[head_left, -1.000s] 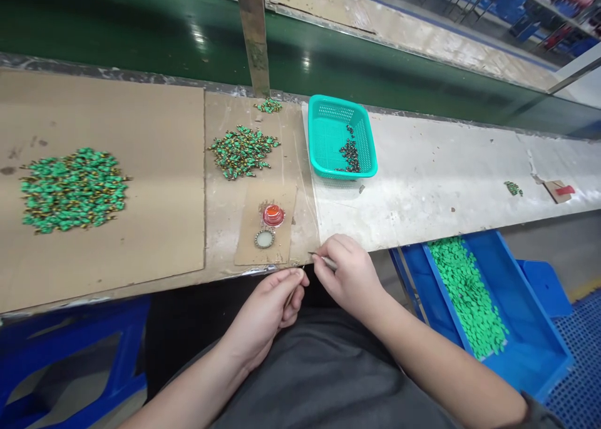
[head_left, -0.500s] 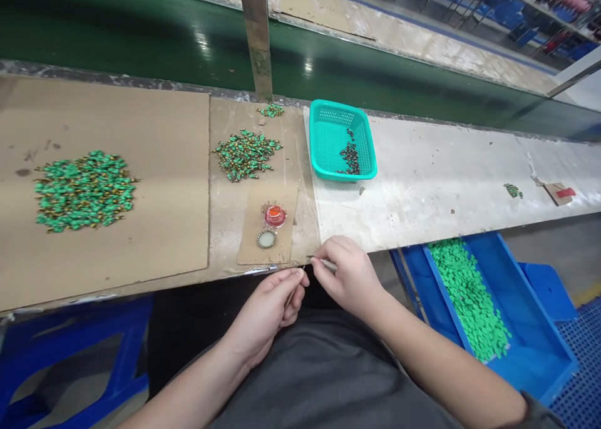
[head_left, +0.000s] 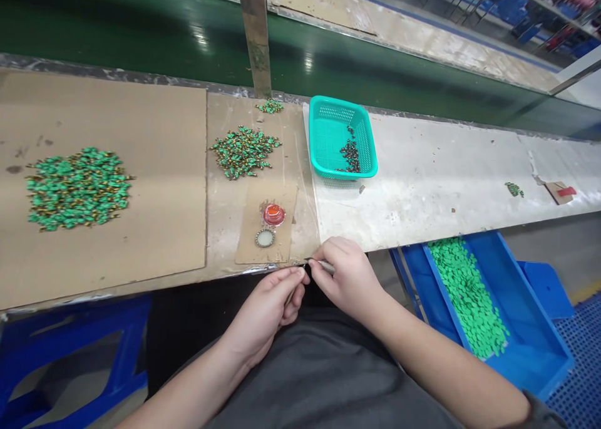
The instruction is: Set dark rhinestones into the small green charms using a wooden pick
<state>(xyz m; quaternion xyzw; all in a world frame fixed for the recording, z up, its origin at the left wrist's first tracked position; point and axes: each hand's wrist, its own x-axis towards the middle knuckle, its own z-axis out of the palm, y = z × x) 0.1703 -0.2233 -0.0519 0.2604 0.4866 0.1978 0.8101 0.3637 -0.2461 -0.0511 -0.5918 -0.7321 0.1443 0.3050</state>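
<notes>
My right hand is closed around a slim pen-like tool, whose dark tip points left. Facing it at the bench edge, my left hand is pinched between thumb and forefinger; what it holds is too small to make out. The tool's tip is close to those fingertips; I cannot tell whether they touch. Just beyond, on a small cardboard piece, sit a red-orange glossy blob and a round pale dish with a beaded rim.
Piles of small green-and-gold pieces lie on the left. A teal basket holds small dark pieces. At lower right, a blue bin contains green discs. A metal post rises behind the bench.
Both hands stay almost in place, the tool's tip shifting very slightly. The view has moved a little; the piles and basket lie as before.
</notes>
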